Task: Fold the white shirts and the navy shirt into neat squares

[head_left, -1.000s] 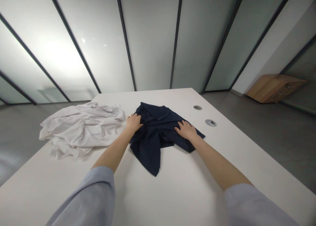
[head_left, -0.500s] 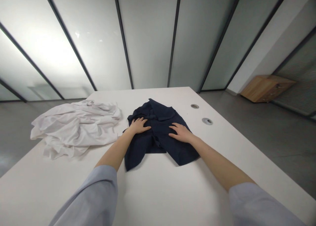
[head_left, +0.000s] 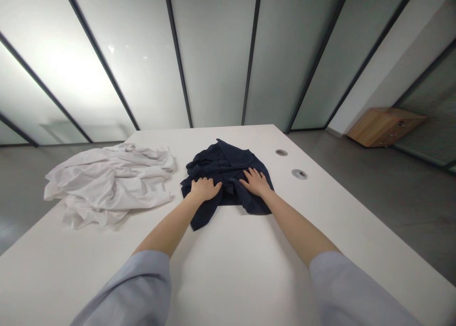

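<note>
A dark navy garment point(head_left: 228, 160) lies crumpled on the white table in front of me; its exact kind is unclear in the folds. On its left part is my left hand point(head_left: 204, 189), with fingers curled down into the cloth and thumb pointing right. My right hand point(head_left: 257, 182) rests palm down on the right part, its fingers spread over the fabric. Two loose flaps of the garment hang towards me below the hands.
A heap of white cloth point(head_left: 110, 181) covers the left side of the table point(head_left: 228, 269). Two round cable holes point(head_left: 299, 174) sit near the right edge. Behind stand frosted glass panels point(head_left: 217, 55), and a wooden cabinet point(head_left: 384, 126) is on the floor at right.
The garment's near flaps have been pushed away from me and bunched up. My left hand's fingers have curled into the cloth; my right hand has shifted slightly left and forward.
</note>
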Motion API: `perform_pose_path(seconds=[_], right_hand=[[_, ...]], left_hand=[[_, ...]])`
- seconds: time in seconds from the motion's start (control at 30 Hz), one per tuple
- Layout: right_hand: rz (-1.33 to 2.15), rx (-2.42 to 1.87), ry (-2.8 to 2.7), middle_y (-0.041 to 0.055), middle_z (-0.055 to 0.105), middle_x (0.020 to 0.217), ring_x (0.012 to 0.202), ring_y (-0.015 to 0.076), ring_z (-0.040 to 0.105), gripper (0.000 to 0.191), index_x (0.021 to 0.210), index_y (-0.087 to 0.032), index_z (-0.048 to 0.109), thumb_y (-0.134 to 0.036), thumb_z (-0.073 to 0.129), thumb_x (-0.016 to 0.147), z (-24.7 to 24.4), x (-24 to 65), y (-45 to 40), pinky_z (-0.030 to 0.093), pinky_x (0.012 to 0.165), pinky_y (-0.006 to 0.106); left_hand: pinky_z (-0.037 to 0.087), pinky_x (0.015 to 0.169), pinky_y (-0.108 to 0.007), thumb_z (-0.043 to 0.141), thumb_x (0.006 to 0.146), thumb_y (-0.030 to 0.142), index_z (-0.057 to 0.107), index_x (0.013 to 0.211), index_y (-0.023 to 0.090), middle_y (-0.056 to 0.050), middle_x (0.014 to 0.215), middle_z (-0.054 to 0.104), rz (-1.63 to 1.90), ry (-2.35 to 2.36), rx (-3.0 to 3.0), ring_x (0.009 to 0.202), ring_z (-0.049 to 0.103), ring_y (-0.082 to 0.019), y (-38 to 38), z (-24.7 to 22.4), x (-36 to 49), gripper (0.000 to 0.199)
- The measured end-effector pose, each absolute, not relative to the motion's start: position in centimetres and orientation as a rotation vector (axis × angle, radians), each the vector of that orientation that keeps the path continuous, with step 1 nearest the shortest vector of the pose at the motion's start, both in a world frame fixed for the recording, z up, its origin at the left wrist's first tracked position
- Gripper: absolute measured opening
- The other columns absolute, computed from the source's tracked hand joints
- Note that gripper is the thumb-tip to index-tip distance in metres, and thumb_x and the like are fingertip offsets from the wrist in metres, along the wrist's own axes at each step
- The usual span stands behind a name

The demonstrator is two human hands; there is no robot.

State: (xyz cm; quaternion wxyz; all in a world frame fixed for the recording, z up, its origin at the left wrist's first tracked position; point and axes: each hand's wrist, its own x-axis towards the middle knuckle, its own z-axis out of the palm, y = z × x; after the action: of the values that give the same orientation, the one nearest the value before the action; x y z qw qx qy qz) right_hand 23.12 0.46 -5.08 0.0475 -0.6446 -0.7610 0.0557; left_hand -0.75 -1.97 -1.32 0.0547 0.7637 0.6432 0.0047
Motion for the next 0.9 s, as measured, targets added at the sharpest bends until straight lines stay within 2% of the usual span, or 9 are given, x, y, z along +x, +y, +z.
perform_pose_path(seconds=[0.1, 0.17, 0.23, 0.37, 0.47, 0.63, 0.73, 0.8, 0.9], right_hand=[[0.166, -1.888, -2.382, 0.0097, 0.026, 0.155, 0.142, 0.0272, 0.020, 0.064, 0.146, -0.023, 0.036, -0.059, 0.029, 0.093, -5.0, 24.0, 0.7, 0.018, 0.112, 0.049], [0.160, -1.845, -2.410, 0.0090, 0.027, 0.155, 0.142, 0.0267, 0.022, 0.064, 0.145, -0.023, 0.037, -0.059, 0.030, 0.092, -4.9, 24.5, 1.0, 0.020, 0.112, 0.047], [0.151, -1.813, -2.426, 0.0096, 0.029, 0.154, 0.141, 0.0269, 0.023, 0.064, 0.144, -0.023, 0.039, -0.059, 0.031, 0.092, -4.9, 24.8, 1.4, 0.021, 0.112, 0.046], [0.095, -1.798, -2.420, 0.0109, 0.033, 0.151, 0.139, 0.0280, 0.027, 0.064, 0.140, -0.021, 0.044, -0.061, 0.036, 0.091, -4.8, 24.8, 2.3, 0.024, 0.110, 0.045], [-0.045, -1.865, -2.315, 0.0137, 0.043, 0.143, 0.132, 0.0310, 0.037, 0.060, 0.133, -0.018, 0.050, -0.058, 0.043, 0.089, -4.3, 24.1, 2.5, 0.030, 0.105, 0.045], [-0.101, -1.801, -2.246, 0.0127, 0.064, 0.108, 0.104, 0.0283, 0.056, 0.034, 0.099, -0.019, 0.066, -0.044, 0.044, 0.092, -2.5, 22.4, 1.4, 0.042, 0.087, 0.039], [0.118, -1.730, -2.251, 0.0083, 0.067, 0.089, 0.084, 0.0221, 0.061, 0.043, 0.085, -0.020, 0.066, -0.047, 0.034, 0.095, -1.8, 22.1, 0.1, 0.044, 0.074, 0.032], [0.282, -1.658, -2.318, 0.0068, 0.067, 0.087, 0.079, 0.0202, 0.061, 0.049, 0.085, -0.021, 0.066, -0.054, 0.031, 0.095, -1.8, 22.3, -0.9, 0.044, 0.070, 0.030], [0.312, -1.571, -2.474, 0.0094, 0.065, 0.100, 0.091, 0.0243, 0.060, 0.051, 0.097, -0.021, 0.067, -0.066, 0.045, 0.085, -2.0, 22.7, -2.1, 0.044, 0.078, 0.032]], left_hand=[[0.023, 0.106, -0.061, 0.022, 0.088, 0.066, 0.049, 0.134, 0.019, -0.018, 0.147, 0.040, -0.024, 1.926, 2.324, 0.137, 0.030, -0.036, -0.1, -2.7, -2.3, 0.071], [0.015, 0.111, -0.057, 0.024, 0.088, 0.066, 0.039, 0.142, 0.020, -0.014, 0.154, 0.028, -0.012, 1.855, 2.377, 0.142, 0.020, -0.032, 1.2, -3.5, -3.7, 0.073], [0.011, 0.114, -0.052, 0.025, 0.088, 0.066, 0.034, 0.145, 0.023, -0.010, 0.155, 0.025, 0.050, 1.782, 2.459, 0.144, 0.017, -0.028, 2.2, -4.1, -5.0, 0.072], [0.015, 0.114, -0.046, 0.034, 0.085, 0.069, 0.042, 0.140, 0.025, -0.009, 0.152, 0.033, 0.185, 1.823, 2.548, 0.141, 0.024, -0.028, 3.1, -4.0, -5.9, 0.071], [0.027, 0.108, -0.045, 0.044, 0.083, 0.065, 0.053, 0.127, 0.021, -0.014, 0.139, 0.048, 0.320, 2.013, 2.564, 0.130, 0.038, -0.031, 2.9, -2.9, -4.8, 0.063], [0.042, 0.088, -0.041, 0.043, 0.088, 0.050, 0.063, 0.097, 0.020, -0.012, 0.103, 0.065, 0.308, 2.031, 2.485, 0.100, 0.058, -0.028, 1.0, -1.4, -2.4, 0.037], [0.045, 0.082, -0.035, 0.038, 0.089, 0.056, 0.063, 0.090, 0.021, -0.008, 0.092, 0.065, 0.344, 1.852, 2.457, 0.090, 0.061, -0.024, -1.2, -1.5, -2.2, 0.043], [0.044, 0.086, -0.035, 0.043, 0.084, 0.064, 0.063, 0.093, 0.021, -0.009, 0.096, 0.064, 0.370, 1.693, 2.513, 0.095, 0.060, -0.025, -2.7, -1.7, -2.8, 0.048], [0.037, 0.101, -0.041, 0.056, 0.071, 0.071, 0.060, 0.113, 0.022, -0.011, 0.123, 0.057, 0.323, 1.478, 2.615, 0.116, 0.052, -0.029, -4.2, -2.4, -4.1, 0.065]])
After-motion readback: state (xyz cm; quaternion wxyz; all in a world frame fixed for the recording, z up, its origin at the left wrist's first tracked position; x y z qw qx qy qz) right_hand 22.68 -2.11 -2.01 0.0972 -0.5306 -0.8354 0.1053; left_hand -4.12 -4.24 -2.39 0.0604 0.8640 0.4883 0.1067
